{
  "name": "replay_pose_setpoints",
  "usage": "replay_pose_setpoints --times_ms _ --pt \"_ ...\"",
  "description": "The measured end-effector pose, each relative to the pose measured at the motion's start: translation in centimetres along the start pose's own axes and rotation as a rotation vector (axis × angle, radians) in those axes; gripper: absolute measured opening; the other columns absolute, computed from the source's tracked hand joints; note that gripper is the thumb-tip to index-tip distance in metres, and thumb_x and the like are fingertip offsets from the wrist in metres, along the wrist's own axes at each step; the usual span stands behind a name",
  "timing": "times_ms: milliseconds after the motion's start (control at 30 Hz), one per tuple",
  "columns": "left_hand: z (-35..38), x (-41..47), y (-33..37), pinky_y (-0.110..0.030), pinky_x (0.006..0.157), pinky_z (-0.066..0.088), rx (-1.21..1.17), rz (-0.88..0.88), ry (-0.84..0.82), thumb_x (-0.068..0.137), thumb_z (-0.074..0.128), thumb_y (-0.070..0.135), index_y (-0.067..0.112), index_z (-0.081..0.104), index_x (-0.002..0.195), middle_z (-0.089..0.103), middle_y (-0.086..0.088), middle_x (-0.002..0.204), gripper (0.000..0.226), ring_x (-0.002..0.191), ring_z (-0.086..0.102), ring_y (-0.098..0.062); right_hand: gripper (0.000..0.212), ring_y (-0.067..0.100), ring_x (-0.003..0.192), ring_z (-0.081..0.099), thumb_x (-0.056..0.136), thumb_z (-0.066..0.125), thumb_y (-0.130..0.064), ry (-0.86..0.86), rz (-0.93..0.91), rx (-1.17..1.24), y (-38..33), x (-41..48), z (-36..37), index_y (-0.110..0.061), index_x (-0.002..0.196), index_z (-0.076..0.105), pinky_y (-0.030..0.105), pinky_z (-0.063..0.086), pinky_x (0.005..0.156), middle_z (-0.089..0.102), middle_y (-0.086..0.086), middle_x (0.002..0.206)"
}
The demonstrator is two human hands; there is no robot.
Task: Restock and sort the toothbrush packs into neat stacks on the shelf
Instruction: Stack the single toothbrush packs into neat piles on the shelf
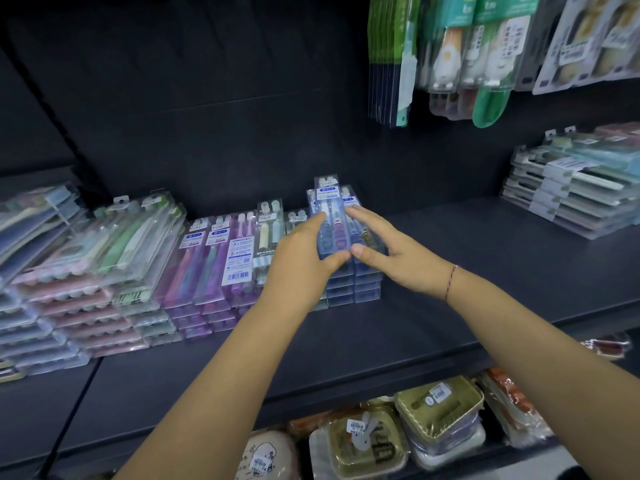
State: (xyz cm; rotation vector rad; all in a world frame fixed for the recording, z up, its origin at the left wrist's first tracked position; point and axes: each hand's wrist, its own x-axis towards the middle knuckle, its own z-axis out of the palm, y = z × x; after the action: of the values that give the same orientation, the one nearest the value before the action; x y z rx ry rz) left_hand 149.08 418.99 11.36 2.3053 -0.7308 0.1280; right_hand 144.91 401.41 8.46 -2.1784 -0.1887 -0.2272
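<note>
— Item one?
— Top blue pack (328,221), on the blue stack (353,289); mid-shelf, set back from the front edge of the shelf (450,278) and close to the back panel; long axis running front edge to back, heads at the far end.
— Hands?
— Left hand (304,261) cupped on the pack's left side, fingers and thumb gripping it, thumb at the near end; right hand (391,251) laid on the right side, fingers fairly straight and pressing, thumb against the near end; the thumbs almost meet. Neither is nearer; the stack lies straight ahead, between them.
— Judgement?
— Squaring the top layer to the stack below; a pack behind sticks out toward the back panel, so the push should follow the long axis.
— Neighbours?
— Purple packs (214,265) just left; pale-green packs (135,237) toward the left end, leaning; far stack (571,192) at the right end, well apart; hanging packs (467,46) above; pouches (440,410) on the tier below.
</note>
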Motion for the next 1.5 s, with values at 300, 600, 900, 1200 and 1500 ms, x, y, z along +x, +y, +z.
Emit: replay_pose_setpoints --times_ms 300,600,900,1200,1500 --pt "0.9 -0.3 0.0 -0.022 0.097 0.04 0.034 0.072 0.192 0.082 0.078 0.028 0.012 0.06 0.131 0.055 0.0 0.136 0.054 0.12 0.054 -0.016 0.05 -0.006 0.142 0.021 0.099 0.051 -0.034 0.013 -0.011 0.047 0.2 -0.2 -0.1 -0.046 0.142 0.03 0.026 0.021 0.119 0.027 -0.02 0.155" --pt "1.2 -0.4 -0.6 0.0 0.069 0.038 -0.229 0.007 0.079 0.082 0.078 0.03 0.026 0.047 0.117 0.05 0.025 0.098 0.046 0.084 0.048 0.01 0.047 -0.008 0.141 0.022 0.1 0.049 -0.032 0.007 -0.019 0.047 0.2 -0.1 0.1 -0.044 0.142 0.032 0.019 0.021 0.115 0.028 -0.02 0.154" --pt "1.2 -0.3 -1.7 -0.027 0.093 0.045 -0.194 0.023 0.056 0.079 0.081 0.023 0.028 0.045 0.129 0.054 0.014 0.126 0.062 0.114 0.051 -0.009 0.095 0.002 0.148 0.002 0.079 0.078 -0.042 -0.047 0.097 0.05 1.1 -0.1 -0.5 -0.044 0.151 0.017 0.035 0.018 0.121 0.005 -0.012 0.162" --pt "1.3 -0.3 -2.1 -0.033 0.087 0.052 -0.125 0.037 0.019 0.082 0.078 0.015 0.034 0.036 0.135 0.059 0.007 0.128 0.07 0.11 0.058 -0.013 0.101 0.016 0.138 0.041 0.079 0.08 -0.017 -0.011 0.161 0.017 2.8 -0.1 -0.5 -0.059 0.145 0.016 0.043 0.041 0.11 0.038 -0.018 0.151" --pt "1.5 -0.6 -2.2 -0.022 0.085 0.041 -0.043 0.065 0.0 0.08 0.079 0.012 0.03 0.028 0.144 0.048 0.007 0.14 0.083 0.111 0.055 -0.013 0.111 0.012 0.134 0.043 0.075 0.082 -0.017 0.044 0.158 -0.116 2.4 -0.3 0.3 -0.057 0.146 0.006 0.039 0.043 0.108 0.036 -0.013 0.153"
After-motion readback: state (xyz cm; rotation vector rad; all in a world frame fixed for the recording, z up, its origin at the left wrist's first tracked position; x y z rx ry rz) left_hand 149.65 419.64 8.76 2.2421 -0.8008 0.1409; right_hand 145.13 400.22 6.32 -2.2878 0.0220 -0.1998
